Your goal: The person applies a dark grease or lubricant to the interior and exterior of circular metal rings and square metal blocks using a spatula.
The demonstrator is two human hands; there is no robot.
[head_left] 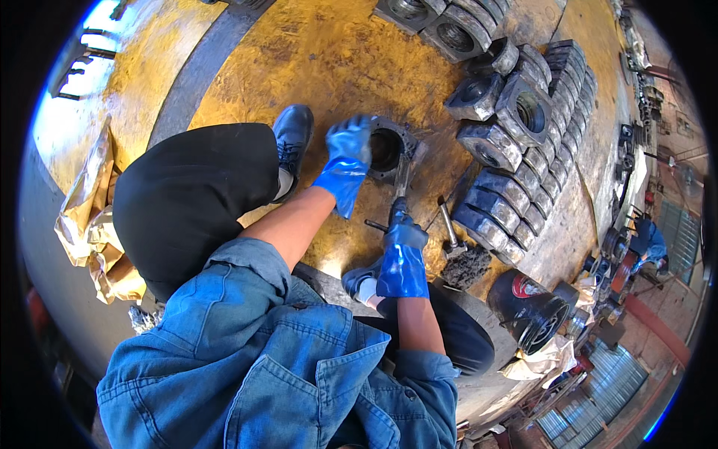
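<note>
A square dark metal block [390, 179] with a round bore lies on the yellow-stained floor between my feet. My left hand [349, 141], in a blue rubber glove, grips the block's left edge with its fingers curled. My gloved right hand [404, 230] is closed around the dark grip of a hand tool [402, 178]. The tool's bright, narrow metal end reaches the block's right side; its exact kind is unclear. A short dark rod [375, 224] sticks out left of that hand. Right of it, a hammer [448, 223] stands on its head, handle up.
Similar metal blocks [522, 116] are stacked in rows at the right, with more blocks [455, 34] at the far side. A black bucket [529, 310] stands near right. Crumpled brown paper [93, 217] lies at the left. Another person [649, 243] crouches at the far right.
</note>
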